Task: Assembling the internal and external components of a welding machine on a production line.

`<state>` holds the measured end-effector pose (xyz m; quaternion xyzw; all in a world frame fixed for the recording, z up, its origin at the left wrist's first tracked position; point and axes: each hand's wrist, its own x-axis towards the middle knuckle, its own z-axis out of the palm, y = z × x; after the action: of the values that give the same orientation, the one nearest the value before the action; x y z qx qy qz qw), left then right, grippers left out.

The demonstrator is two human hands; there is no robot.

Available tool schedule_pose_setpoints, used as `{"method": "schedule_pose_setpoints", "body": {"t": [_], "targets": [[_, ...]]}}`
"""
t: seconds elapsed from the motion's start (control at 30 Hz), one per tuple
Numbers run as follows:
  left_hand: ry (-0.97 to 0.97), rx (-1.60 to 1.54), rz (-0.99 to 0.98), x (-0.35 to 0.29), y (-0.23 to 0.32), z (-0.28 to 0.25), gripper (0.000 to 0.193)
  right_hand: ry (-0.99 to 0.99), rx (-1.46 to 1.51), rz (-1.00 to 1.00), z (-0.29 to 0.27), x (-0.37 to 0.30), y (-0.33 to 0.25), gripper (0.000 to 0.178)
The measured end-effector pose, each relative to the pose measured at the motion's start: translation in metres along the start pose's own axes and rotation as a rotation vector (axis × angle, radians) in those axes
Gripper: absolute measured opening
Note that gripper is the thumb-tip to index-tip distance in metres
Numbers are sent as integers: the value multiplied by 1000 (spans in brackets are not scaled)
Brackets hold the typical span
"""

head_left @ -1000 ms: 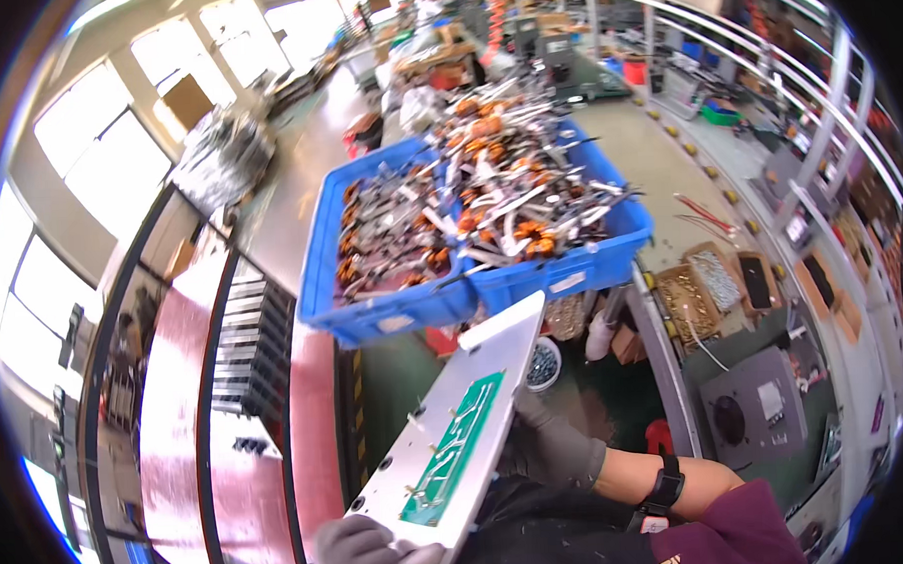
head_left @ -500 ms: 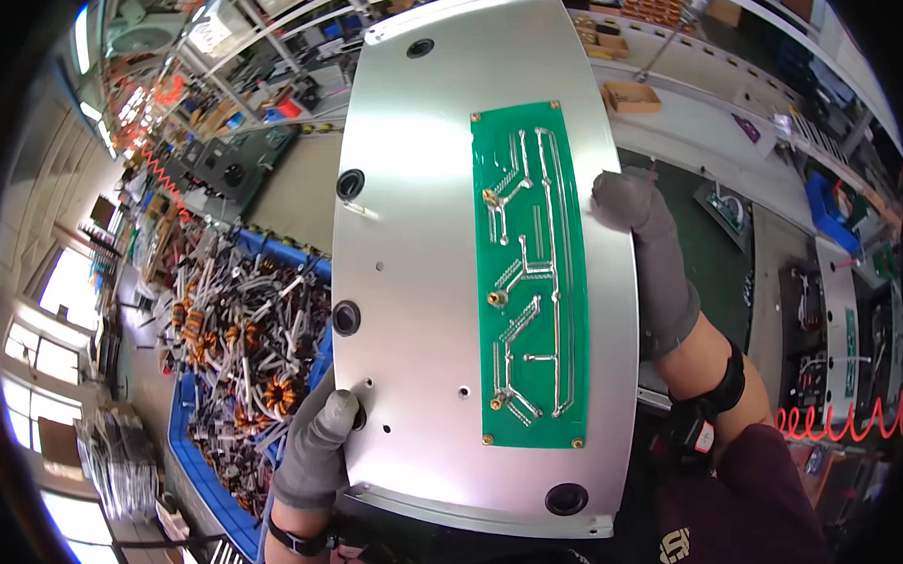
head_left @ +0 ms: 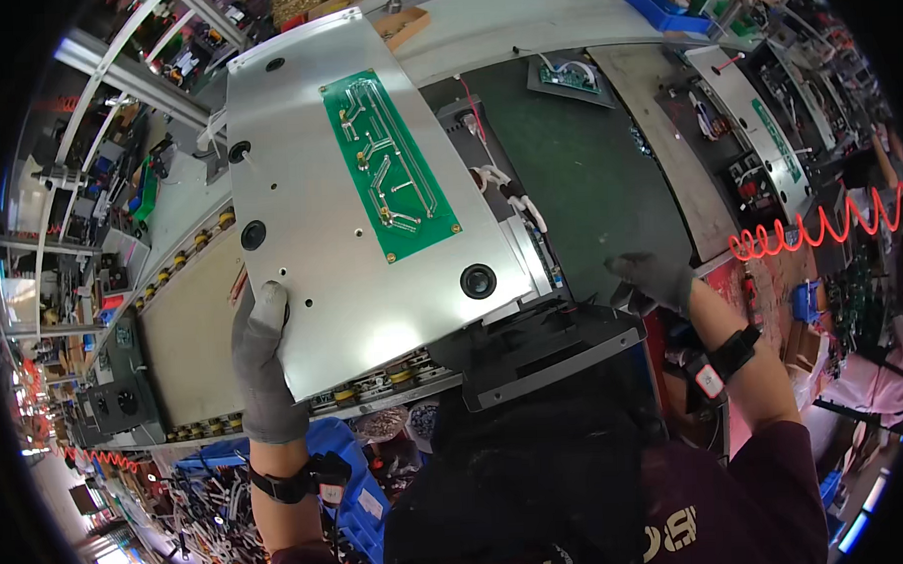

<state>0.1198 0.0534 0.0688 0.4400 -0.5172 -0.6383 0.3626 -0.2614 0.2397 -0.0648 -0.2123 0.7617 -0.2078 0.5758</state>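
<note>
Clearly, I see the left hand (head_left: 263,363) clamped on the metal panel (head_left: 315,212), at seven o'clock from its green board (head_left: 393,165); the right hand (head_left: 658,283), loosely bent, is apart at four o'clock.

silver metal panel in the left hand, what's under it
Past the edges of the silver metal panel, white cables, a black metal part and rollers show. Whatever lies directly beneath is covered and cannot be told.
</note>
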Motion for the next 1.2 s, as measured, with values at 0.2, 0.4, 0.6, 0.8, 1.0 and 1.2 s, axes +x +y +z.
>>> {"method": "schedule_pose_setpoints", "body": {"t": [0.2,0.4,0.6,0.8,1.0,1.2], "targets": [[-91,-55,-100,35,-30,33,56,-38,304,35,52,65,66,37],[-109,-85,-86,47,-39,68,54,432,397,-654,11,36,-10,46],[-53,-164,-81,54,-45,91,55,33,241,-751,1,13,-76,47],[-4,-212,-110,54,-58,102,54,-234,511,-731,24,25,-77,25],[-21,-285,-171,47,-75,110,55,-380,583,-551,5,31,-63,24],[-7,-326,-274,42,-89,120,53,-22,541,-942,22,25,-69,25]]}}
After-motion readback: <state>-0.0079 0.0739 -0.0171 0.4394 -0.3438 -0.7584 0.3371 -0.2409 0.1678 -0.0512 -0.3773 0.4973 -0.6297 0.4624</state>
